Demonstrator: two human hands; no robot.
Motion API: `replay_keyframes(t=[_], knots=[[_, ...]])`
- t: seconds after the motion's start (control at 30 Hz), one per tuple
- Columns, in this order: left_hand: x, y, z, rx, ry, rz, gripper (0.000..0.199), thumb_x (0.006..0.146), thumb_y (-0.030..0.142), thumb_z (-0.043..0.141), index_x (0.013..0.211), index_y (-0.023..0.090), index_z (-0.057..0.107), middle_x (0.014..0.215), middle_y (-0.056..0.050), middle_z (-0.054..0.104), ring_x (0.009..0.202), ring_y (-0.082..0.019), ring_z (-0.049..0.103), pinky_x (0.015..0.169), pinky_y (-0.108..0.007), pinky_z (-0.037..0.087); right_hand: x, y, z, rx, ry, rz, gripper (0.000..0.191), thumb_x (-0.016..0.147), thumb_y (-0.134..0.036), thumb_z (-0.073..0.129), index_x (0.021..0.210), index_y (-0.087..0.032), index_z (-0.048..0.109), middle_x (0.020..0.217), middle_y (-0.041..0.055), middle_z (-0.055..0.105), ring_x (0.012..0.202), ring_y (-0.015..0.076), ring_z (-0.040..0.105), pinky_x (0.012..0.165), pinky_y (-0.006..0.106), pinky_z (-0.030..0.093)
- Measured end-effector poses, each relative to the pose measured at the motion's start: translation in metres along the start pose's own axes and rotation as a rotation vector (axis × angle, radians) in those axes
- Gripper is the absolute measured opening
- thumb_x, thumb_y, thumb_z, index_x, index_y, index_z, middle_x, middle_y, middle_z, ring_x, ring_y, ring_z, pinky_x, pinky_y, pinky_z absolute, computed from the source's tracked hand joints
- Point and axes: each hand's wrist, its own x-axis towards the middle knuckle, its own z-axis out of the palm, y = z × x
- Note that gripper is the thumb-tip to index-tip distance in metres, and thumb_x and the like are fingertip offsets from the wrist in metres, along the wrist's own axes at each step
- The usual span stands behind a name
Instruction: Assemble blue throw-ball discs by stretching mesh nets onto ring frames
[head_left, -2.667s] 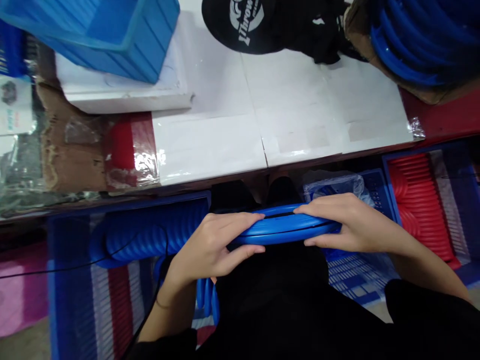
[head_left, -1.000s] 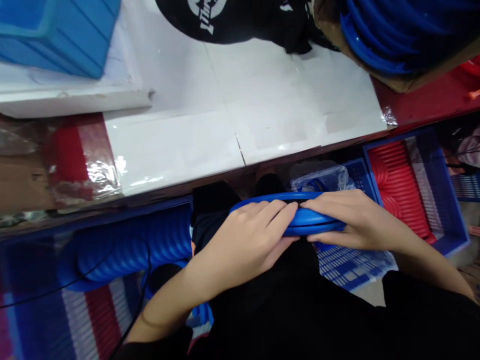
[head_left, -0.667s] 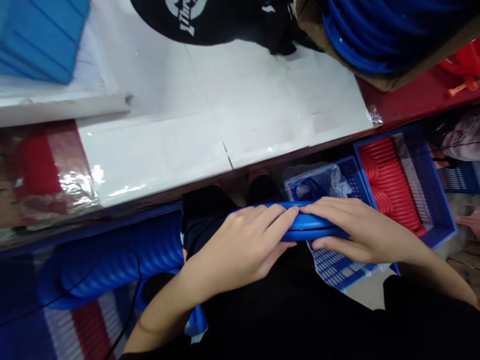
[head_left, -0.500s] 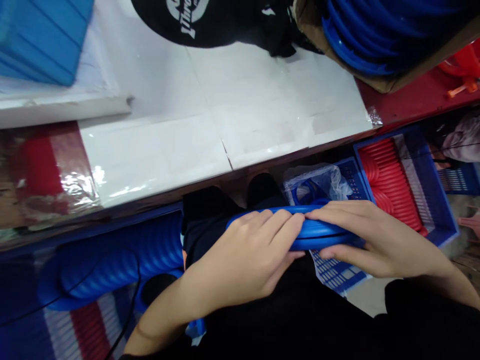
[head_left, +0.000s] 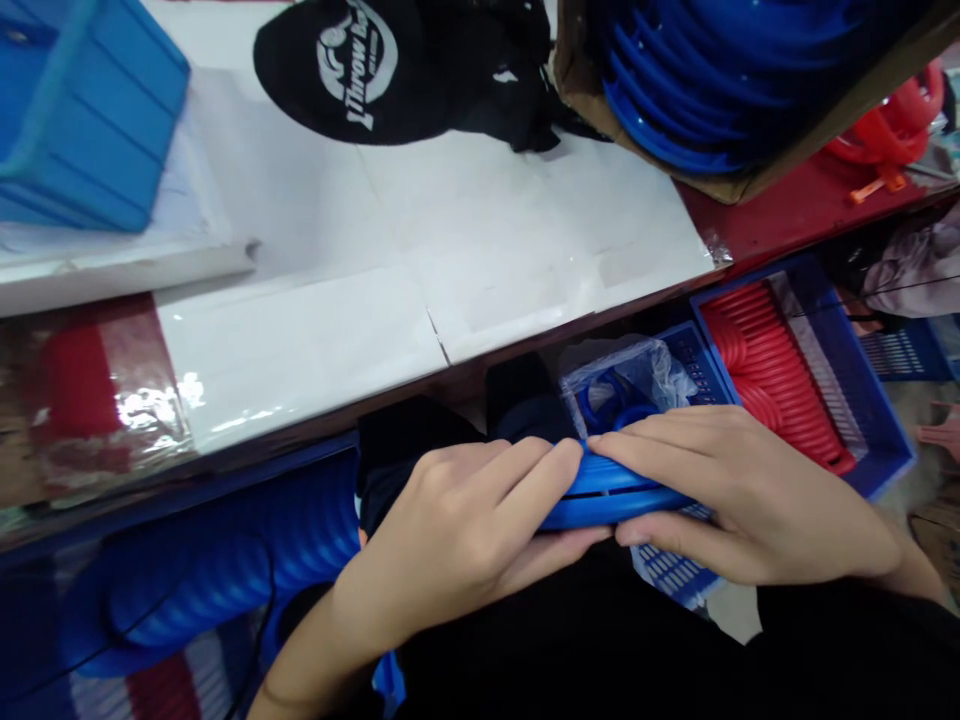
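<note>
Both hands closed on a blue curved piece, a dark gap showing along its side

At far left, a light blue ribbed plastic bin (head_left: 97, 130) sits on a thick white slab (head_left: 127, 278) on the white-covered counter (head_left: 510, 250). Near left, below the counter's edge, a long row of ribbed blue rings (head_left: 225, 565) lies in a crate, a thin black cord crossing it. Farther back on the counter lies a black fabric item (head_left: 450, 65) with white lettering.

Near the middle, in front of the counter, the left hand (head_left: 465, 520) has its grip closed on the left part of a glossy blue curved plastic piece (head_left: 611, 475), fingers over the top and thumb beneath. The right hand (head_left: 735, 490) grips the right part in much the same way, fingertips almost meeting the left ones. Between them the side shows two bands with a narrow dark gap, so they do not look flush there; the ends are covered, and whether they are joined cannot be told.

Beyond the right hand, a clear bag (head_left: 671, 375) holds blue parts, beside a blue crate (head_left: 885, 440) of stacked red rings (head_left: 772, 370). At far right, a cardboard box (head_left: 757, 187) holds large blue coils (head_left: 712, 80)
</note>
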Motion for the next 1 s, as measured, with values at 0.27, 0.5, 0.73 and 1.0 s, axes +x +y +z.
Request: replay_keyframes(t=[0.27,0.5,0.73,1.0], knots=[[-0.007,0.001,0.005,0.102,0.062,0.077,0.037,0.106,0.046,0.06,0.114,0.01,0.064,0.086,-0.009,0.076,0.067,-0.021,0.075,0.057,-0.03,0.061,-0.005,-0.009,0.009,-0.264,0.065,-0.101,0.05,0.11,-0.047,0.053,0.14,-0.009,0.063,0.115,0.0166,0.081,0.1,0.027,0.079,0.086,0.039,0.063],[-0.012,0.0,0.004,0.046,0.021,0.073,0.031,0.105,0.035,0.062,0.126,0.012,0.063,0.104,-0.014,0.078,0.086,-0.024,0.078,0.071,-0.032,0.066,-0.005,-0.008,0.012,-0.309,0.068,-0.125,0.035,0.106,-0.038,0.06,0.125,-0.009,0.07,0.104,0.0155,0.081,0.087,0.0256,0.078,0.074,0.035,0.061],[-0.005,0.007,-0.003,0.032,-0.092,0.096,0.027,0.111,0.025,0.044,0.116,0.007,0.063,0.092,-0.012,0.077,0.07,-0.023,0.075,0.06,-0.036,0.063,-0.004,-0.009,0.013,-0.377,0.032,-0.187,0.032,0.104,-0.034,0.06,0.116,-0.007,0.072,0.096,0.0145,0.08,0.076,0.0227,0.075,0.065,0.033,0.056],[0.004,0.007,-0.009,0.033,-0.228,0.045,0.021,0.108,0.017,0.044,0.1,0.014,0.063,0.084,-0.006,0.073,0.06,-0.022,0.07,0.05,-0.034,0.053,0.005,-0.008,0.015,-0.408,0.023,-0.205,0.028,0.107,-0.031,0.052,0.106,-0.012,0.072,0.083,0.008,0.077,0.064,0.0184,0.069,0.057,0.032,0.049]])
